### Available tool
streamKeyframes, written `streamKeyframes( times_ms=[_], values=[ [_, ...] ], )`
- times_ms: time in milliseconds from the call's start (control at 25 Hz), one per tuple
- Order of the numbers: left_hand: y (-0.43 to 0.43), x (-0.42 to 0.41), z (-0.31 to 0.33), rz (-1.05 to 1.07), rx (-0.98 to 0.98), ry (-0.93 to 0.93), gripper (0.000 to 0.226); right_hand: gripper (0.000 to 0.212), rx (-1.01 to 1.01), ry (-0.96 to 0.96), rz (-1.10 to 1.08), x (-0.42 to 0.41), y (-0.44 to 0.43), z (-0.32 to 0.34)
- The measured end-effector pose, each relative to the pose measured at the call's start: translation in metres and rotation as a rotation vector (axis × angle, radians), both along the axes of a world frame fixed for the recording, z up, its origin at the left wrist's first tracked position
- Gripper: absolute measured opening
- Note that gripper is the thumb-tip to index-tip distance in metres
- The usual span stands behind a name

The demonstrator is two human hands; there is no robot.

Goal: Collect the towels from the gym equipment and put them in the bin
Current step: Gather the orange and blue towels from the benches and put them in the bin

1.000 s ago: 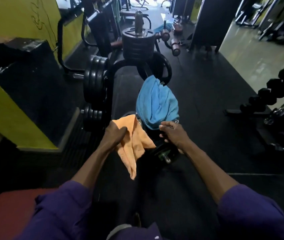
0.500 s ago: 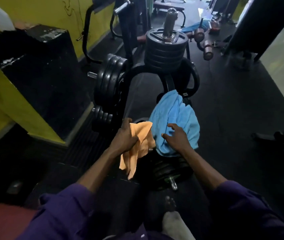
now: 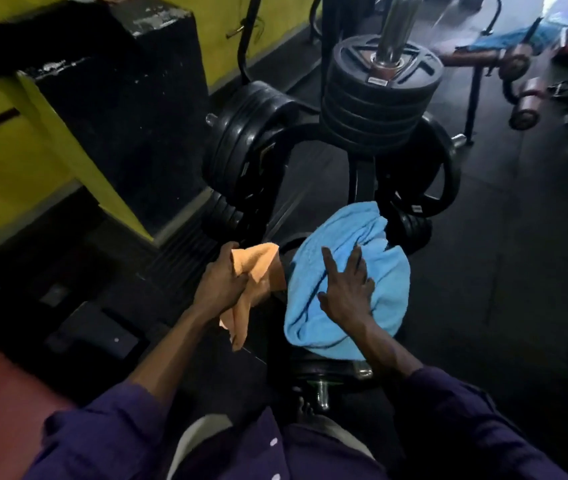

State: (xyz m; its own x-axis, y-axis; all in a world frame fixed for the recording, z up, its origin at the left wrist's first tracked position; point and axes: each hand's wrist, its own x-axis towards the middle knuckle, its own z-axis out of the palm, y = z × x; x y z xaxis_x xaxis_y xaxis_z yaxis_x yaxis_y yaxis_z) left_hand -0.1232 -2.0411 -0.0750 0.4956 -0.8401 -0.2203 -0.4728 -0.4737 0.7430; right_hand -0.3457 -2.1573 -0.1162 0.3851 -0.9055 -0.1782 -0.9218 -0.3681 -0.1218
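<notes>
Now the right hand [image 3: 345, 292] has moved up from the lower edge of the blue towel [image 3: 348, 226], where it sat a second ago, and is laid flat over the towel's middle. That looks like the start of the second pickup, but the cloth is not yet gathered.

Nearest the body, at about 9 o'clock from the blue towel, the left hand [image 3: 222, 285] is closed around the orange towel [image 3: 262, 261]. The bunched cloth is pinched in the fist and a loose tail hangs toward 6 o'clock, as it has all along. So one towel is already collected.

The right hand's fingers [image 3: 357, 261] are spread wide and straight, pressing on the blue fabric and not curled round it. It touches the towel but has no hold. The towel is draped over a low peg of the plate rack, just beside the orange one.

At 12 o'clock stands the stack of weight plates [image 3: 384, 84] on its chrome post. Far off at 1 o'clock another blue cloth [image 3: 507, 38] lies on a bench, probably the next towel to collect. No bin is in view.
</notes>
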Motion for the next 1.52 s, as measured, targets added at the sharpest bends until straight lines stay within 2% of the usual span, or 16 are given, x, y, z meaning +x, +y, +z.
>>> streamKeyframes(
  times_ms=[120, 200, 360, 560, 880, 1160, 1360, 1520],
  values=[
    [0.003, -0.012, -0.010, 0.100, 0.018, -0.017, 0.067, 0.067, -0.084, -0.085, 0.023, -0.006, -0.013, -0.005],
    [0.010, -0.017, -0.014, 0.137, 0.032, -0.011, 0.066, 0.055, -0.077, -0.190, 0.045, -0.011, -0.021, -0.004],
    [0.031, -0.024, -0.021, 0.238, 0.022, -0.036, 0.064, 0.044, -0.008, -0.420, 0.067, -0.024, -0.037, 0.008],
    [0.059, -0.033, -0.021, 0.308, -0.025, -0.036, 0.064, 0.042, -0.118, -0.687, -0.001, -0.061, -0.026, 0.031],
    [0.108, -0.074, -0.008, 0.206, -0.151, 0.016, 0.065, 0.041, -0.099, -0.765, -0.053, -0.123, 0.079, 0.062],
    [0.179, -0.118, -0.020, 0.235, -0.182, -0.019, 0.061, 0.040, -0.060, -0.821, -0.066, -0.165, 0.185, 0.069],
    [0.255, -0.143, -0.010, 0.408, -0.209, -0.018, 0.057, 0.036, 0.051, -0.766, 0.115, -0.155, 0.233, 0.070],
    [0.336, -0.164, 0.004, 0.624, -0.246, -0.097, 0.056, 0.039, 0.131, -0.791, 0.262, -0.165, 0.264, 0.075]
  ],
)
